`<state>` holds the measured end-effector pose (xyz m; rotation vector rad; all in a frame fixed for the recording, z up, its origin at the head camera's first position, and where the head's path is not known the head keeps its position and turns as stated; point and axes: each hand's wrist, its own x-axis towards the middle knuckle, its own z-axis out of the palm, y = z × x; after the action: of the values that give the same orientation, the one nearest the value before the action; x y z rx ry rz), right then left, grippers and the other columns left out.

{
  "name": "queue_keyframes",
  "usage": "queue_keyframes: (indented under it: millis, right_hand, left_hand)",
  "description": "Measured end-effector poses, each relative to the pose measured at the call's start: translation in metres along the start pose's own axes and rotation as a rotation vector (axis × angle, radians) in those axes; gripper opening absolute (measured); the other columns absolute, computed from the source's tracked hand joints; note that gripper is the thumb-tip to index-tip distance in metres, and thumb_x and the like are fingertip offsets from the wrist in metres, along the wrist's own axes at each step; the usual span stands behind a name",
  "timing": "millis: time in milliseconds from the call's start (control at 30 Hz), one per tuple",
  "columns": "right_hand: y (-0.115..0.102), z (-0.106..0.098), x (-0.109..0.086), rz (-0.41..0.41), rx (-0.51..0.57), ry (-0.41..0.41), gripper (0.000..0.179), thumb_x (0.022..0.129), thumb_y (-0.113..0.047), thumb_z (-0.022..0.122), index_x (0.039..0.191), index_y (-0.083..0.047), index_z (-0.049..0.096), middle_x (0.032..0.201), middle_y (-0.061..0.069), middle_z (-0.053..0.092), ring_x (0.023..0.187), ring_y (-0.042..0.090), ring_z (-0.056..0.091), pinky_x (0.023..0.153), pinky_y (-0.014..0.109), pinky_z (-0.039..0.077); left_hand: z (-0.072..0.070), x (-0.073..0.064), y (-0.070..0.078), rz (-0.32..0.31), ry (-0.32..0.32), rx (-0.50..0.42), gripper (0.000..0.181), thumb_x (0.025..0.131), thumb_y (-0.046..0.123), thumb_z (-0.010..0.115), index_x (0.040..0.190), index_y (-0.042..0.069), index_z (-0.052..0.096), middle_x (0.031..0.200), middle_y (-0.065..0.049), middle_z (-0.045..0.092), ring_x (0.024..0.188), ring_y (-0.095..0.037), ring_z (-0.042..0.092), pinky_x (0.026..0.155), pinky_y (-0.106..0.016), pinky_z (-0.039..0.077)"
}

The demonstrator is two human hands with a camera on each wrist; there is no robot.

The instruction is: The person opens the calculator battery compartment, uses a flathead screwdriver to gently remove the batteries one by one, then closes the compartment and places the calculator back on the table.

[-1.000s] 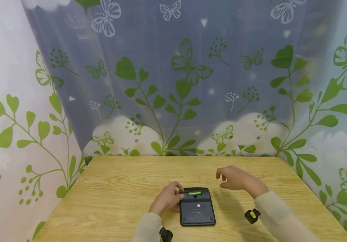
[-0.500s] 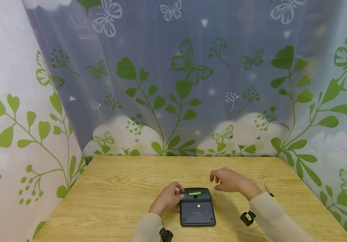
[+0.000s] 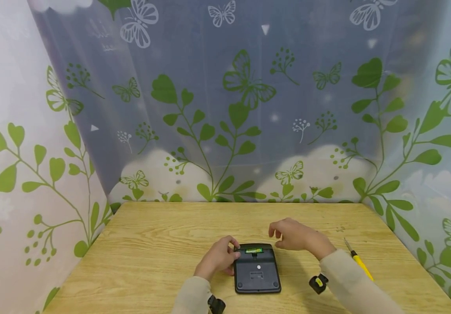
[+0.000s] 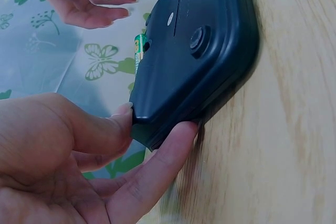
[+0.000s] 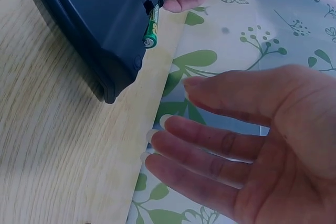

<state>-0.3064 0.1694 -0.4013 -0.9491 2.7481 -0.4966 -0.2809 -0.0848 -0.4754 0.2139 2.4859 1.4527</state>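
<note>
A black desk calculator (image 3: 256,280) lies with its underside up on the wooden table. Near its far edge the battery bay is uncovered, and a green battery (image 3: 253,250) shows in it; the right wrist view shows the battery (image 5: 151,27) from its end. My left hand (image 3: 218,257) pinches the calculator's left far corner, with the thumb (image 4: 107,132) on the underside and a finger (image 4: 163,169) against its side. Above the table, right of the calculator, hovers my right hand (image 3: 297,234). Its fingers are loosely bent and hold nothing.
A screwdriver (image 3: 360,264) with a yellow handle lies at the right, beside my right sleeve (image 3: 355,279). Several tiny brownish specks (image 3: 340,229) are on the table beyond it. A printed curtain (image 3: 217,131) stands behind the table (image 3: 150,257).
My right hand has moved left and slightly down, closer to the calculator. The screwdriver has come into view from behind the right sleeve. My left hand and the calculator stay put.
</note>
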Motion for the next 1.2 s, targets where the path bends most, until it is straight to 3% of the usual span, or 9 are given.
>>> queue_keyframes:
  millis: [467, 900, 1200]
  right_hand:
    - [-0.003, 0.004, 0.009, -0.069, -0.025, 0.007, 0.012, 0.091, -0.003, 0.075, 0.101, -0.007, 0.070, 0.092, 0.006, 0.068, 0.080, 0.014, 0.062, 0.069, 0.031, 0.056]
    - [-0.007, 0.012, 0.018, -0.068, -0.034, -0.008, 0.013, 0.091, -0.003, 0.076, 0.099, -0.010, 0.069, 0.090, 0.004, 0.068, 0.078, 0.012, 0.060, 0.068, 0.030, 0.055]
    - [-0.012, 0.018, 0.026, -0.081, -0.034, -0.008, 0.013, 0.090, -0.003, 0.075, 0.103, -0.005, 0.071, 0.090, 0.005, 0.068, 0.077, 0.011, 0.060, 0.067, 0.027, 0.054]
  left_hand:
    - [-0.001, 0.001, 0.000, -0.005, -0.002, -0.013, 0.018, 0.101, 0.004, 0.064, 0.118, 0.003, 0.059, 0.091, -0.012, 0.057, 0.059, -0.021, 0.062, 0.051, -0.035, 0.062]
    - [-0.001, 0.002, -0.001, -0.011, -0.001, -0.020, 0.018, 0.101, 0.005, 0.064, 0.118, 0.004, 0.059, 0.092, -0.013, 0.058, 0.059, -0.021, 0.062, 0.051, -0.035, 0.062]
    - [-0.001, 0.001, -0.001, -0.016, -0.001, -0.028, 0.019, 0.101, 0.005, 0.065, 0.119, 0.004, 0.059, 0.093, -0.013, 0.059, 0.060, -0.021, 0.064, 0.052, -0.035, 0.063]
